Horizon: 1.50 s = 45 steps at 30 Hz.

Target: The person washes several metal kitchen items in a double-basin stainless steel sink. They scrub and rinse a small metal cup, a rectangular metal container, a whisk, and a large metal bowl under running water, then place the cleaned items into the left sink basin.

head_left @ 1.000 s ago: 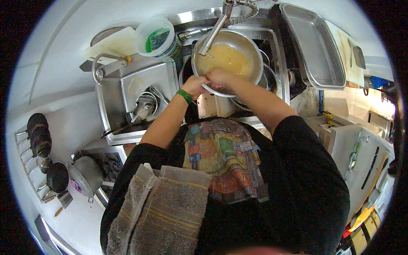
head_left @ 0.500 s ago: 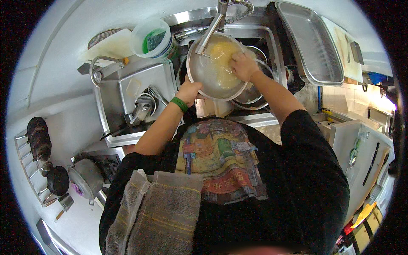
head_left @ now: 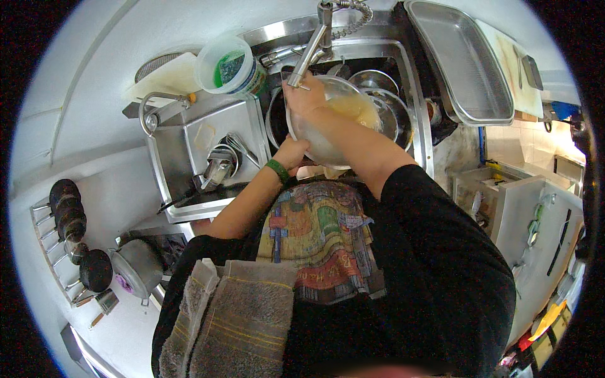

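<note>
A large steel bowl point(head_left: 334, 135) with yellowish soapy water is held tilted over the sink point(head_left: 416, 120). My left hand point(head_left: 291, 153), with a green wristband, grips the bowl's near rim from below. My right hand point(head_left: 304, 101) lies inside the bowl on its far left wall, just under the tap spout point(head_left: 309, 53). Whether it holds a sponge is hidden. More steel bowls point(head_left: 378, 85) lie in the sink behind it.
A plastic tub with green contents point(head_left: 230, 66) stands left of the sink. A small steel basin point(head_left: 208, 151) with utensils is at left. A steel tray point(head_left: 469, 63) lies at right. Dark ladles point(head_left: 69, 214) hang on a rack; a kettle point(head_left: 135, 264) sits below.
The bowl has been tipped up from lying flat toward me. My right hand has moved from its near rim to the far left inside wall under the tap.
</note>
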Each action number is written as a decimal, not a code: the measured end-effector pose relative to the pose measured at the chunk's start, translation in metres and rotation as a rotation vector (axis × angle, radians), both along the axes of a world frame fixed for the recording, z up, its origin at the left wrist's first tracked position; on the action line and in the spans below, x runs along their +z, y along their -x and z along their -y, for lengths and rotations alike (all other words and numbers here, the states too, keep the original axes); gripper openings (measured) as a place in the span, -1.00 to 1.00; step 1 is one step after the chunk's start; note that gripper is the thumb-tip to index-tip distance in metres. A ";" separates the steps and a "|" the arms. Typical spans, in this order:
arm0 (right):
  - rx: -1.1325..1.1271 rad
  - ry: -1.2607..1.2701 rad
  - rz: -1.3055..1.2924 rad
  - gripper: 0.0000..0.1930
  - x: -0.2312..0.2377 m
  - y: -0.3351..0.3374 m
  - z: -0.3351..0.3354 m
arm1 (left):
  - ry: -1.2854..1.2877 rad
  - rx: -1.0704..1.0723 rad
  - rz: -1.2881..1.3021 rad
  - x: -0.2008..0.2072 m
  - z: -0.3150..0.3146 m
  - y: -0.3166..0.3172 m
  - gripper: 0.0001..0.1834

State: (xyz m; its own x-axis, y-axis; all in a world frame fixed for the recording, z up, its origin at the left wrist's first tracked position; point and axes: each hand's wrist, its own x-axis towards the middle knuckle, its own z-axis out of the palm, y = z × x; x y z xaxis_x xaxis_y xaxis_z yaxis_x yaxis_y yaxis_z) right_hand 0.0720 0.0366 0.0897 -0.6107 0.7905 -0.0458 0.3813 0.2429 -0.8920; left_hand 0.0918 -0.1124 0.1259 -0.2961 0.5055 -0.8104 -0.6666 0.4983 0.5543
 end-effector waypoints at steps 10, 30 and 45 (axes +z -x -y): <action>0.301 -0.490 0.489 -0.69 -0.011 -0.024 -0.061 | -0.135 0.207 -0.025 0.012 0.017 0.014 -0.56; 0.341 -0.107 0.642 -0.72 -0.055 -0.013 -0.055 | 0.008 0.074 -0.003 0.025 0.004 0.020 -0.68; 0.537 0.851 0.453 -0.67 -0.051 -0.040 -0.024 | -0.148 0.155 0.094 -0.022 0.008 0.029 -0.77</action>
State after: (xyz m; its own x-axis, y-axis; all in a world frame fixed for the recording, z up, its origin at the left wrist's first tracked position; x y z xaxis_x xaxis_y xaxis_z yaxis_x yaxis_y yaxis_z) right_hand 0.1120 0.0607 0.0391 -0.6542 0.0315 -0.7557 0.7440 -0.1525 -0.6505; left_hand 0.0632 -0.1201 0.1043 -0.3061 0.5755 -0.7583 -0.7807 0.3041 0.5459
